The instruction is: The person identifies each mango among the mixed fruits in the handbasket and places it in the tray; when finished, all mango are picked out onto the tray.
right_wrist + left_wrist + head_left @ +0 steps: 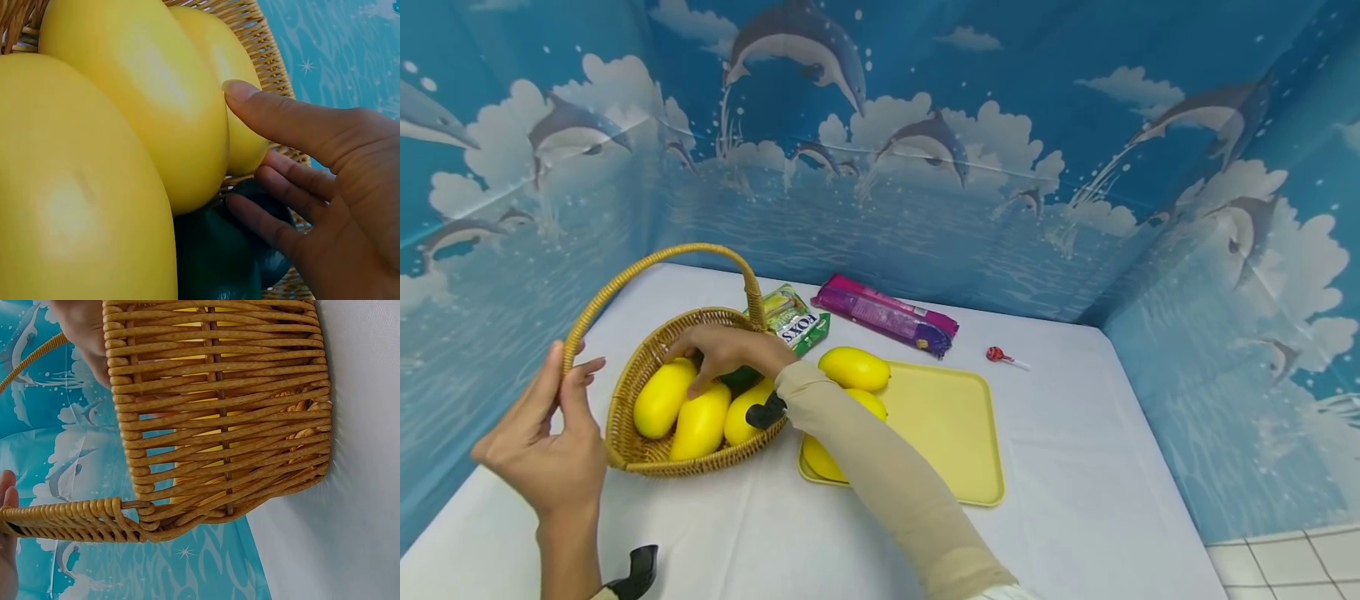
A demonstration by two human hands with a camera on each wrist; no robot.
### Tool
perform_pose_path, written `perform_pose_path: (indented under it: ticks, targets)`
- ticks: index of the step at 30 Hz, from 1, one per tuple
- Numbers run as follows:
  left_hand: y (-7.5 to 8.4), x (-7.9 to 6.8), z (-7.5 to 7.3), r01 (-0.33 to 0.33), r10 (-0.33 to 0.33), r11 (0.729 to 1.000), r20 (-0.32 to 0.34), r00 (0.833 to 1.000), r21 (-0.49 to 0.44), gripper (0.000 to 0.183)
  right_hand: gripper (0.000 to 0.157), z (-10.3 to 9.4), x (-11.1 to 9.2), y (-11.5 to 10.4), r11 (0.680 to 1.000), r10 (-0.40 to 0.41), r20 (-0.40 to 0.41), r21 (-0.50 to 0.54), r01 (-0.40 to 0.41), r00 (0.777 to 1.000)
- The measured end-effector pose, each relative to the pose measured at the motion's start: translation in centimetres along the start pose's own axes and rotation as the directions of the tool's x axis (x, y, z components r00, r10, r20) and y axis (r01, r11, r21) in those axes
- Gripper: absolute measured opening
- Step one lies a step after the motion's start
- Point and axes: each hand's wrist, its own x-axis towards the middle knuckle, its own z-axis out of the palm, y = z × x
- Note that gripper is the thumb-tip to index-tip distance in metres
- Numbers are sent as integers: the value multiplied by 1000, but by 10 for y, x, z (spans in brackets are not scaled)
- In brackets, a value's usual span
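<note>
My left hand (550,454) holds the arched handle (613,287) of a woven wicker basket (692,471) between thumb and fingers. Inside the basket lie yellow mangoes (702,423), with dark green rounded fruits (215,253) beside them. Over the basket's inside reaches my right hand (722,350). In the right wrist view its thumb touches a yellow mango (144,81), while the other fingers extend beside the far mango (228,56) and over the dark green fruits. No fruit is plainly gripped. Seen from the left wrist, the basket's side wall (219,412) hides most of its contents.
Right of the basket is a yellow tray (947,417) with mangoes (853,368) at its left side, partly behind my right sleeve. Behind lie a green FOX'S packet (801,329) and a purple packet (883,312). A red lollipop (995,354) rests farther right on the white cloth.
</note>
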Motion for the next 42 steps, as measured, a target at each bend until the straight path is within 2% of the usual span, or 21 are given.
perform_pose_path:
  ticks: [4, 9, 15, 19, 23, 26, 33, 40, 42]
  targets:
    - [5, 2, 0, 5, -5, 1000, 1, 1000, 12, 26, 71, 0, 5, -9, 996, 23, 46, -89, -19, 999]
    - [8, 5, -1, -3, 3, 1000, 3, 1000, 31, 26, 76, -1, 9, -20, 993, 61, 78, -108, -52, 995]
    - [-4, 1, -4, -5, 5, 1000, 0, 1000, 16, 27, 82, 4, 10, -18, 991, 36, 44, -132, -30, 998]
    - [-4, 0, -2, -4, 4, 1000, 0, 1000, 7, 27, 70, 8, 11, -17, 985, 24, 18, -171, -21, 1000]
    - [-5, -1, -1, -3, 3, 1000, -3, 1000, 3, 28, 56, 10, 8, -17, 986, 49, 5, -157, -48, 999]
    - [-7, -1, -1, -7, 7, 1000, -5, 1000, 2, 28, 54, 10, 7, -18, 989, 69, 3, -134, -68, 998]
    - [-9, -2, 0, -4, 4, 1000, -13, 1000, 2, 26, 54, 4, 4, -22, 993, 38, -13, -115, -39, 999]
    - [-8, -2, 0, -5, 5, 1000, -19, 1000, -6, 24, 47, -9, -6, -27, 987, -15, -33, -160, 9, 999]
    - [-8, -2, 0, -2, 2, 1000, -19, 1000, -14, 24, 49, -11, -9, -28, 984, -9, -31, -176, 3, 999]
